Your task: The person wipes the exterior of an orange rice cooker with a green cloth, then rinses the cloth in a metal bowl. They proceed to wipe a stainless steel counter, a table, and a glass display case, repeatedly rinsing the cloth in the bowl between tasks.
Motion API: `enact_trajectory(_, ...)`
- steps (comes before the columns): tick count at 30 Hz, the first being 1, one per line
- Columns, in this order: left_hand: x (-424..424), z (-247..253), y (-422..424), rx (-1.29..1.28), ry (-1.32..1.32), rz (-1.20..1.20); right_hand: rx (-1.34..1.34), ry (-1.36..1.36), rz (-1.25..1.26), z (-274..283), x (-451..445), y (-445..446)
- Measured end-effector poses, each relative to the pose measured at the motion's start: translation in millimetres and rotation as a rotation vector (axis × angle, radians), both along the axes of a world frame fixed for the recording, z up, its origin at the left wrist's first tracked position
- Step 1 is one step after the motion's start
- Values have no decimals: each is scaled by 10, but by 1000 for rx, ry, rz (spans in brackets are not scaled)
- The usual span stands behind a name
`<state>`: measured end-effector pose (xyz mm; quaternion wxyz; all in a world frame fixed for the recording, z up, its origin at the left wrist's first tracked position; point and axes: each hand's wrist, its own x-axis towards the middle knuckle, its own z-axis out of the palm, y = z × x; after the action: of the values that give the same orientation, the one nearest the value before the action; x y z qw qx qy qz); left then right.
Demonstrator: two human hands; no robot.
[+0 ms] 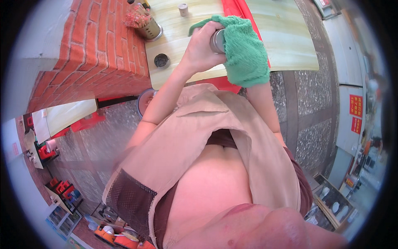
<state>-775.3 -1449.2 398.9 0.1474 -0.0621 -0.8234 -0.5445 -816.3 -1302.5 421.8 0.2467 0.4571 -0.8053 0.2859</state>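
Observation:
Over the light-coloured table (192, 12), my left hand (203, 49) grips a round metal-rimmed container (218, 41), whose full shape is hidden. A green terry cloth (247, 51) drapes against the container's right side and hides my right hand, with only the forearm showing below it. A corner of the cloth also passes behind the fingers of my left hand. On the table to the left stand a small round pot with dark contents (161, 61) and a perforated metal holder (150, 29) full of red-and-white wrapped items. A small pale cup-like container (183, 10) is at the top.
A brick-patterned wall (102, 46) borders the table on the left. A red cloth strip (239, 8) crosses the tabletop. Partly behind my left forearm is a round tub (144, 101) on the floor. A tray with spoons and chopsticks (332, 202) lies at the lower right, near pale cabinets (349, 71).

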Motion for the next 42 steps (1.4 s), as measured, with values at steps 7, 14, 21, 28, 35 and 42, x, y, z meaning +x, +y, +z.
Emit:
enact_trajectory(7, -29, -21, 53, -47, 58, 67, 185, 26, 14, 49, -58, -104)
enact_trajectory(14, 31, 58, 55, 88, -10, 71, -102, 64, 109, 15, -111, -173)
enact_trajectory(21, -1, -18, 87, -256, 149, 230, -118, 94, 23, -120, -181, -211)
enact_trajectory(28, -20, -54, 103, -57, 123, 163, -235, -224, 209, -332, -243, -89)
enact_trajectory(35, 73, -226, 275, -475, 170, 388, 109, 23, -70, -725, -442, -177)
enact_trajectory(42, 29, -315, 179, -556, 250, 469, -187, -362, 127, -909, -414, -459)
